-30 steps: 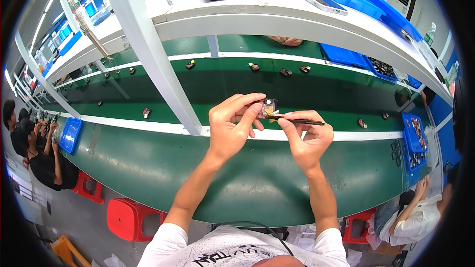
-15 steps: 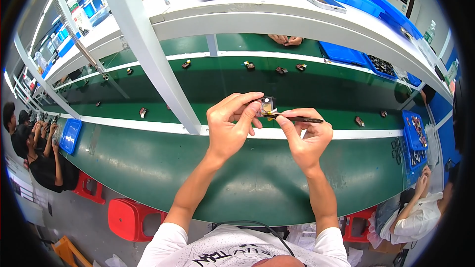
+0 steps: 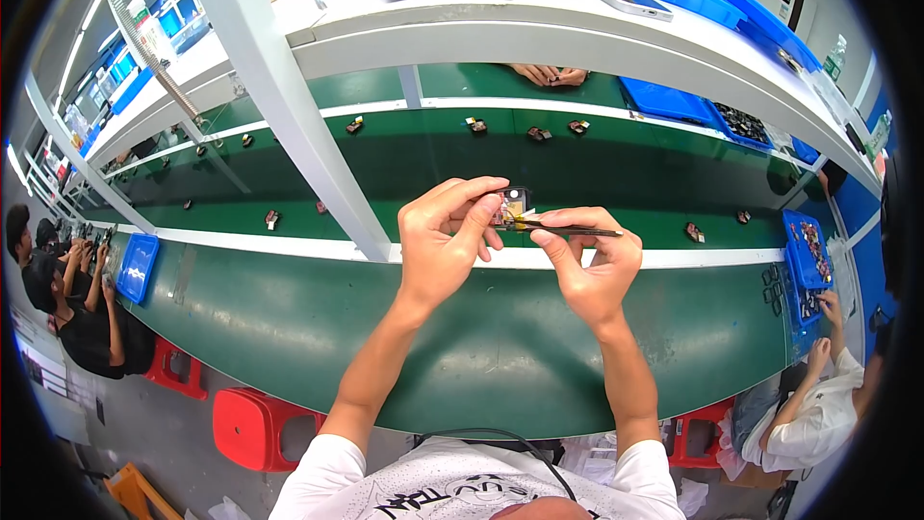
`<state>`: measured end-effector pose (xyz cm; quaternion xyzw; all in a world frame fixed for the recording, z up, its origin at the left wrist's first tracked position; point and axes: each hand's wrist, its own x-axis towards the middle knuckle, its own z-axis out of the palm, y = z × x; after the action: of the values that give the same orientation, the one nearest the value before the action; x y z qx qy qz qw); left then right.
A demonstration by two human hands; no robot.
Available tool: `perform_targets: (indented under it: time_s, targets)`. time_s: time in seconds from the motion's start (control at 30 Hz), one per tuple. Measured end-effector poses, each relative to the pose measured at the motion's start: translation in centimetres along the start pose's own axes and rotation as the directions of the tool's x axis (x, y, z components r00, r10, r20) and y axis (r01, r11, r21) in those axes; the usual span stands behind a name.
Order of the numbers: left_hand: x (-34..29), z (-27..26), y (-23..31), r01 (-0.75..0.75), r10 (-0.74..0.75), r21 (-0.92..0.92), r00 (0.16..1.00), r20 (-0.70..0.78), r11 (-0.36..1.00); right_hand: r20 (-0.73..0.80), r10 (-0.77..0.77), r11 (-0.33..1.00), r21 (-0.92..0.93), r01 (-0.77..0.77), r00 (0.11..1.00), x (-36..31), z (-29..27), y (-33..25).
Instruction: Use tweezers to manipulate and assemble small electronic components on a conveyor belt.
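My left hand (image 3: 445,231) pinches a small black electronic module (image 3: 516,200) by its left side, above the front rail of the line. The module's open face shows a white round spot, a tan patch and thin wires along its lower edge. Between the thumb and fingers of my right hand (image 3: 595,265) lies a slim black tweezer-like tool (image 3: 582,230), almost level. Its left end reaches the yellowish wires at the module's lower edge; the exact contact is too small to make out. Both forearms are raised over the green worktop (image 3: 500,347).
Small modules (image 3: 538,134) lie scattered along the green belt beyond the rail. A white post (image 3: 289,106) stands left of my hands, below an overhead shelf (image 3: 539,34). Blue trays (image 3: 807,250) of parts stand at right, near a co-worker's hand (image 3: 830,306). Red stools (image 3: 255,429) stand below the worktop.
My hands have shifted very slightly left, keeping hold of the module and tool. The modules on the belt appear a little further left. At right, a co-worker's hand has reached up to the blue tray.
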<state>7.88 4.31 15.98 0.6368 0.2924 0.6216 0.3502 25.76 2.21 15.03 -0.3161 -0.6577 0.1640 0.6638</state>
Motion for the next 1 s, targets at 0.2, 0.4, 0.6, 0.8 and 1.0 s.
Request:
perform_targets:
  time_s: [0.2,0.4,0.6,0.8,1.0]
  targets:
    - [-0.02,-0.12,-0.05,0.004,-0.004,-0.006,1.0,0.011,1.0,0.018,-0.056,0.998,0.002,0.056,0.998,0.25,0.16,-0.03]
    - [-0.01,-0.15,0.12,0.063,-0.063,-0.023,0.997,0.036,0.998,0.036,-0.105,0.994,0.0,0.105,0.994,0.37,0.02,0.15]
    - [0.07,-0.6,-0.11,0.13,-0.124,-0.098,0.99,0.065,0.987,0.048,-0.194,0.981,-0.019,0.195,0.98,0.51,0.21,-0.12]
    - [-0.07,-0.55,0.09,0.123,-0.117,-0.11,0.991,0.061,0.986,0.135,-0.468,0.837,-0.251,0.487,0.873,0.23,-0.11,-0.39]
    - [-0.08,-0.57,0.37,0.05,-0.047,-0.051,0.997,0.056,0.997,0.126,-0.475,0.828,-0.27,0.491,0.871,0.21,0.05,-0.42]
